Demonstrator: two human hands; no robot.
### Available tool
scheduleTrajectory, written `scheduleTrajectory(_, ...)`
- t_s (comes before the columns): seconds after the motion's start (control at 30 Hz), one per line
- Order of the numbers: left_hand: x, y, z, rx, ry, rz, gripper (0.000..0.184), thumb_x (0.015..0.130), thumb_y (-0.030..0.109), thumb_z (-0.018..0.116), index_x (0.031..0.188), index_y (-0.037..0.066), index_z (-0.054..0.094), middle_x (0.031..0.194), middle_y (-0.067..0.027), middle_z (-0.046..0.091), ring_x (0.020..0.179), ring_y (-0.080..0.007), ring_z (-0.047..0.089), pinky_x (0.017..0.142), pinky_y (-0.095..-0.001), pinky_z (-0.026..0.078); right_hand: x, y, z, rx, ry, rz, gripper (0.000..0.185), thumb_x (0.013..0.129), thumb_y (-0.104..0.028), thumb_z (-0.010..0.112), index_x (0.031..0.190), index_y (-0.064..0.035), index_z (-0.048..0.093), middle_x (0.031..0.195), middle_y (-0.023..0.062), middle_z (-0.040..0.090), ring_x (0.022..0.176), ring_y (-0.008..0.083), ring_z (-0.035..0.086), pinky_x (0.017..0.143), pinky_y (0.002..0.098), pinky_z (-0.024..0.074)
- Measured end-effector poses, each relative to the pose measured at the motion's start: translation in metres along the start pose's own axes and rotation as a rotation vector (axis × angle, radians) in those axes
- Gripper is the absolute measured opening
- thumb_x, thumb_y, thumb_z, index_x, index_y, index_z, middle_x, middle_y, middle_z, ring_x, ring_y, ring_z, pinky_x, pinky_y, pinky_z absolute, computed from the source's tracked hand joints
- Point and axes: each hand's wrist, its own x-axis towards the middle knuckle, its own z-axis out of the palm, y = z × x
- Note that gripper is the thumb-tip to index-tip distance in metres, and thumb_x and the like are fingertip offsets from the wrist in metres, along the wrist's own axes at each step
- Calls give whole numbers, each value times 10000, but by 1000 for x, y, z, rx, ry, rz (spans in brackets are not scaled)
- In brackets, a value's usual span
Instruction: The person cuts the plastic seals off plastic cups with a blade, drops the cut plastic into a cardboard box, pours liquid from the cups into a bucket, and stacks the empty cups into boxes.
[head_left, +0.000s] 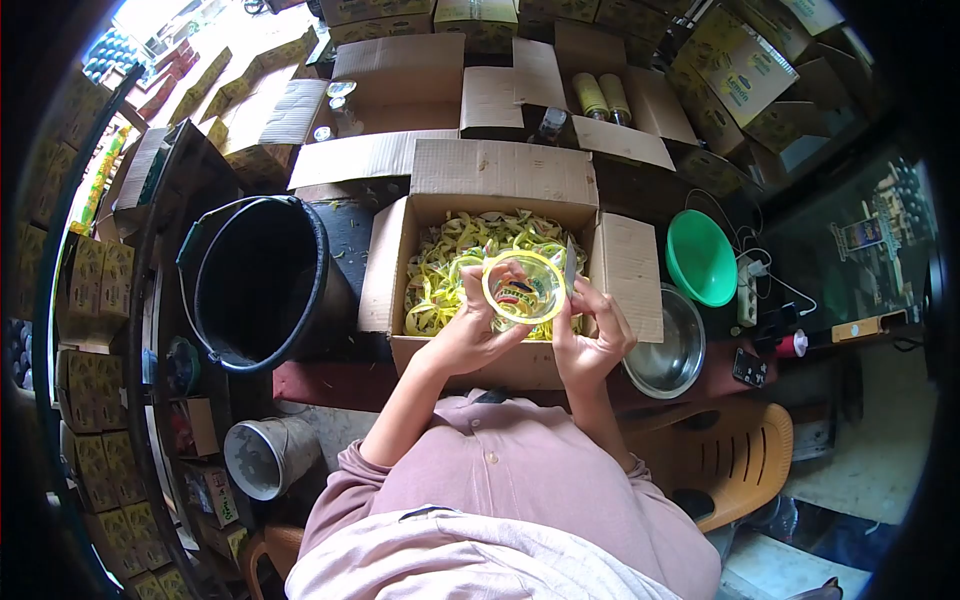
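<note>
My left hand (pixel 470 325) is wrapped round a clear plastic cup (pixel 530 275) with a yellow rim and printed lettering, tilted so its round opening faces me. In my right hand (pixel 595 340), the thumb and fingers pinch a small knife whose thin grey blade (pixel 570 264) points up beside the cup's right edge. Its handle is hidden by the fingers, and whether the blade touches the rim I cannot tell. Both hands are over the near side of an open cardboard box (pixel 500 170). Curled yellow-green strips (pixel 450 255) fill the box.
Left of the box stands a large black bucket (pixel 315 290); a grey bucket (pixel 270 460) is lower down. To the right are a green bowl (pixel 700 258), a metal bowl (pixel 680 350) and a white power strip (pixel 746 290). Open cartons (pixel 400 85) line the back, some holding bottles.
</note>
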Motion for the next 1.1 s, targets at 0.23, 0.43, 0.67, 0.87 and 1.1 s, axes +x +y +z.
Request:
scheduleTrajectory(0.23, -2, 1, -3, 56, -105, 61, 617, 742, 34, 609, 1131, 61, 130, 1153, -150, 359, 1129, -231, 389, 929, -329, 353, 6, 5, 0, 75, -33, -7, 326, 641, 71, 628, 949, -36, 626, 678, 73, 603, 565, 147, 587, 557, 265, 471)
scheduleTrajectory(0.43, 3, 8, -4, -68, -72, 1, 610, 749, 42, 611, 1127, 62, 132, 1158, -150, 360, 1129, -231, 388, 935, -319, 349, 6, 6, -4, 134, -8, 32, 299, 640, 68, 631, 924, -28, 634, 662, 69, 604, 565, 137, 592, 548, 248, 466)
scheduleTrajectory(0.67, 0, -2, -4, -122, -141, 30, 667, 746, 42, 614, 1184, 61, 112, 1166, -131, 366, 1128, -208, 386, 949, -316, 328, 4, 8, -7, 103, -26, -2, 256, 641, 52, 646, 883, -31, 642, 635, 59, 595, 565, 132, 595, 525, 236, 457)
scheduleTrajectory(0.87, 4, 4, -3, -354, -71, -13, 692, 749, 48, 596, 1279, 44, 151, 1218, -144, 367, 1140, -209, 388, 942, -330, 336, 1, 9, -9, 146, -12, 70, 262, 652, 46, 644, 903, -30, 637, 644, 67, 598, 574, 131, 602, 526, 234, 463)
scheduleTrajectory(1.1, 4, 4, 0, -535, -29, -73, 658, 763, 60, 587, 1298, 68, 203, 1217, -128, 365, 1161, -204, 365, 928, -356, 349, -3, -2, -8, 114, -45, 42, 261, 656, 52, 639, 906, -19, 630, 677, 74, 609, 566, 134, 605, 548, 236, 483)
